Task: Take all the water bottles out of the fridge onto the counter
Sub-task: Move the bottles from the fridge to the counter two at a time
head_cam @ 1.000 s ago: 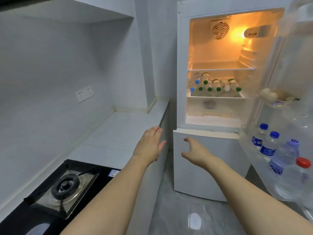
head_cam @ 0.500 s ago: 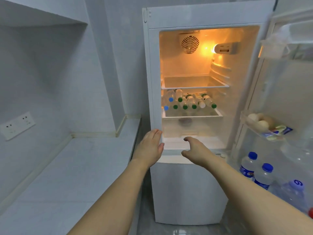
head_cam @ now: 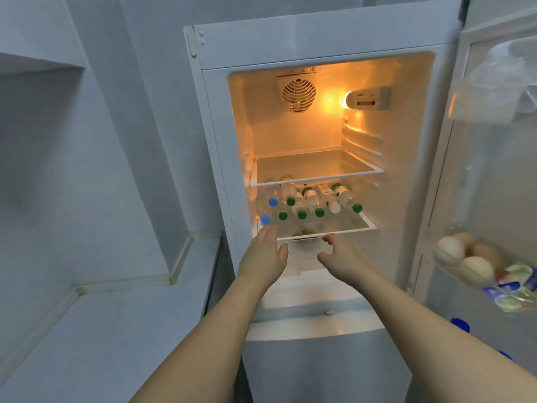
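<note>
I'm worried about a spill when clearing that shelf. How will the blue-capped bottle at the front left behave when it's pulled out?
The blue-capped bottle lies on its side among the other bottles, so it will probably roll once freed, and its neighbours may shift. It looks like clear plastic, likely light but possibly slick if cold.

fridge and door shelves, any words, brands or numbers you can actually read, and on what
No text can be read for certain.
Control box beside the fridge light: dark marks, too small to read.
Labels on the lying water bottles: blurred, unreadable.
Packets on the door shelf next to the eggs: print blurred, unreadable.
Both hands, left hand and right hand, hold nothing.
</note>
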Tool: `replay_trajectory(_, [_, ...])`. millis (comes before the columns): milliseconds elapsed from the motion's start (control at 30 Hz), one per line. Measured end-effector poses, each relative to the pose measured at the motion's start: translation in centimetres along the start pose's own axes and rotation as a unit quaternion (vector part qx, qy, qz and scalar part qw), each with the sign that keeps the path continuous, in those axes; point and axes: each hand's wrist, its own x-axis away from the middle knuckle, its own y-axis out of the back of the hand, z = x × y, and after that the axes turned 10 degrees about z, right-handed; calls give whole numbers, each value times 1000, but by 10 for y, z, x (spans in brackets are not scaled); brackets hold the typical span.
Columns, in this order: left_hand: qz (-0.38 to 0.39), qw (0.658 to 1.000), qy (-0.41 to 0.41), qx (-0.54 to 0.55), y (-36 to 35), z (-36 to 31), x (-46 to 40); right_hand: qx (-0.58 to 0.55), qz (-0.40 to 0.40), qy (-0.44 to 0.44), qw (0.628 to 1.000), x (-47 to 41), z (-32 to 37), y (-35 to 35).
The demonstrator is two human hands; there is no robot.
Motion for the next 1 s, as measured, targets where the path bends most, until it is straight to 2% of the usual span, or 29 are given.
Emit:
replay_trajectory(233, [-8,987,97,127,-2,10,-117,-107,-16,-1,994,-126,1,21])
replay_trajectory(600, [-1,942,262,210,-41,57,-278,-210,21,-66,975,-300,-21,5])
replay_trajectory(767, [12,939,290,182,-52,75,-310,-355,53,-157,920,-347,-14,0])
replay_trajectory(867, [3,939,309,149,-57,86,-317,-394,81,-163,901,-362,-13,-6])
replay_trajectory(1000, [-32,939,292,177,-66,95,-322,-488,78,-170,853,-372,-12,-10])
